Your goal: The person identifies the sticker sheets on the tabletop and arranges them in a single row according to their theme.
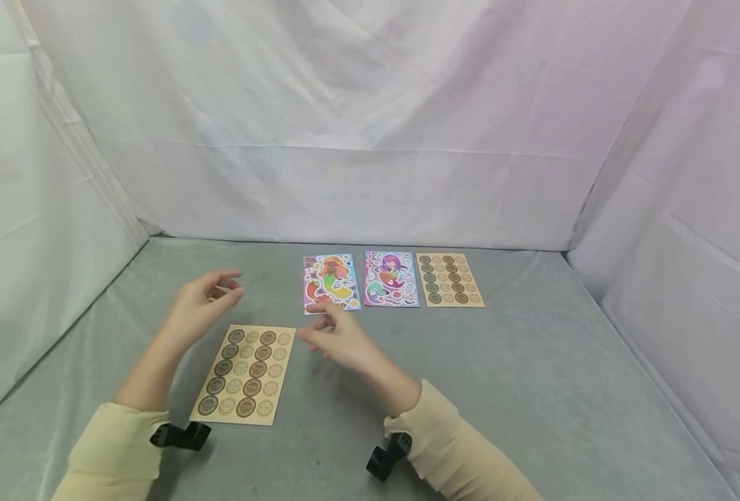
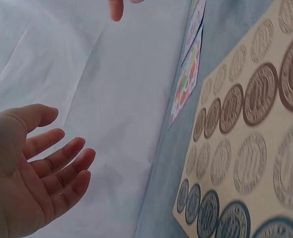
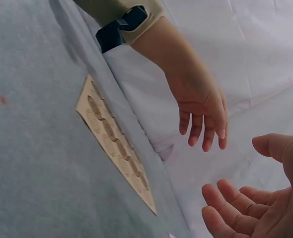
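White curtains (image 1: 370, 188) enclose a gray surface (image 1: 532, 390). Head view: a tan sticker sheet (image 1: 242, 376) lies flat, between and nearer the viewer than the left hand (image 1: 202, 309) and right hand (image 1: 341, 337); fingers bend loosely. Two mermaid sheets (image 1: 391, 280) and a second tan sheet (image 1: 450, 280) form a row behind. Left wrist view: left fingers fan apart, clear of the sheet. Right wrist view: both hands unclenched, apart.

Tan on grey
Remotely, I see the near tan sheet (image 1: 244, 376) patterned with alternating dark and pale circle columns; grey tabletop (image 1: 545, 383).
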Tool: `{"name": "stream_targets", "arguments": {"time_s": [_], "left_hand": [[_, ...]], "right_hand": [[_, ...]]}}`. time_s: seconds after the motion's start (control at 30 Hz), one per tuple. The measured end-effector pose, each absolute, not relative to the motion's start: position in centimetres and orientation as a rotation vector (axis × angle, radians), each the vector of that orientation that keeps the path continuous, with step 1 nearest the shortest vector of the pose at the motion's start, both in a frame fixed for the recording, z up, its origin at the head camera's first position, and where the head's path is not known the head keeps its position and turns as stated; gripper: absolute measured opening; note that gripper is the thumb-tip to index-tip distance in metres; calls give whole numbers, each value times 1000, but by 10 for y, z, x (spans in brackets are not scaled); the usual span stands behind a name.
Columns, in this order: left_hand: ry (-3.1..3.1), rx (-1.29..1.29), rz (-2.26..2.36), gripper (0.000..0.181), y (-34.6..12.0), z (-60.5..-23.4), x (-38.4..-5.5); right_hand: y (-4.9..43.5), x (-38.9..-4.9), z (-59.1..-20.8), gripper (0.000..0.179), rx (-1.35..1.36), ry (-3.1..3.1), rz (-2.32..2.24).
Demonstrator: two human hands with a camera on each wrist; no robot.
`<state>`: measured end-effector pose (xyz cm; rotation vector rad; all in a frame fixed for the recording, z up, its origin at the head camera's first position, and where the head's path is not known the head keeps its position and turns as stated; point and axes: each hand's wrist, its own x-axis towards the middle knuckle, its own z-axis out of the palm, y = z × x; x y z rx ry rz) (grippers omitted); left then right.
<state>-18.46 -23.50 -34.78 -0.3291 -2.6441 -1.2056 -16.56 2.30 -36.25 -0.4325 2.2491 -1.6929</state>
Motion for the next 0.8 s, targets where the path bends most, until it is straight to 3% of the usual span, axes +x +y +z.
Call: {"name": "stream_targets", "arguments": {"time_s": [0.8], "left_hand": [[-2488,-376,-1476,48,-175,-335,-202]], "right_hand": [[60,-179,-330,50,-466,2402,-1755]]}}
